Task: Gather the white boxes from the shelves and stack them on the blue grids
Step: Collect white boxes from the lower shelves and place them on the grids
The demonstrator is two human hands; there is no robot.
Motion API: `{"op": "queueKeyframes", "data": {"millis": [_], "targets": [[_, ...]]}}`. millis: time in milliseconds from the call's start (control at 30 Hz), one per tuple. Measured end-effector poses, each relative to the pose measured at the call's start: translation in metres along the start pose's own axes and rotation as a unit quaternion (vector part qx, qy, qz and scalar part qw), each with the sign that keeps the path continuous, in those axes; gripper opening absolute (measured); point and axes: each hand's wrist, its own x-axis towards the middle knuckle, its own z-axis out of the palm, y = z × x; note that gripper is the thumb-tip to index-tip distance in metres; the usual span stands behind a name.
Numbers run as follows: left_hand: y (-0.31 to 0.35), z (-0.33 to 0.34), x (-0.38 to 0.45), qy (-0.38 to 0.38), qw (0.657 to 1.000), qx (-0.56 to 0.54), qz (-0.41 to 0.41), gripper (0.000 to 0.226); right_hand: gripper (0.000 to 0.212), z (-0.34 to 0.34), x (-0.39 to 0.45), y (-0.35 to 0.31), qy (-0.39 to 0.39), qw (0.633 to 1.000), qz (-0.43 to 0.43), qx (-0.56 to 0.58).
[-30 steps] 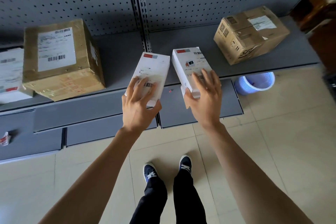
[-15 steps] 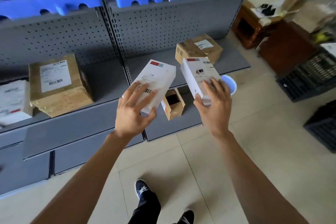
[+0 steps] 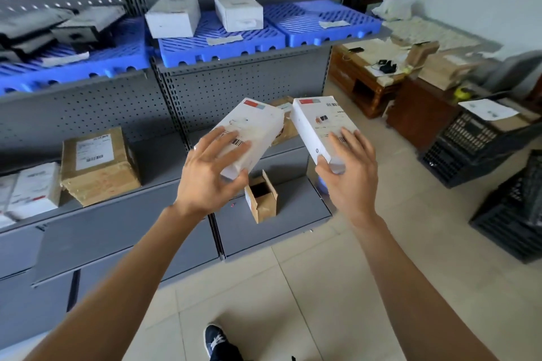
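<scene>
In front of the grey shelves (image 3: 88, 114), the left hand (image 3: 209, 171) grips one white box (image 3: 252, 132) and the right hand (image 3: 350, 176) grips a second white box (image 3: 321, 127), both held in the air below the blue grids (image 3: 223, 47), where two more white boxes (image 3: 173, 16) rest.

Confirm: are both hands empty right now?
No, the left hand holds one white box and the right hand holds another white box.
</scene>
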Motion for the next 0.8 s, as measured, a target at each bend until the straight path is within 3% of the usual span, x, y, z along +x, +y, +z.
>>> {"op": "queueKeyframes", "data": {"millis": [433,800], "targets": [[0.044,-0.051,0.059,0.042,0.999,0.025,0.019,0.047,0.047,-0.042,0.053,-0.022,0.064,0.996,-0.061,0.017],[-0.005,-0.081,0.120,0.103,0.992,0.064,-0.018,0.050,0.049,-0.009,0.139,-0.058,0.074,0.992,-0.094,0.030]]}}
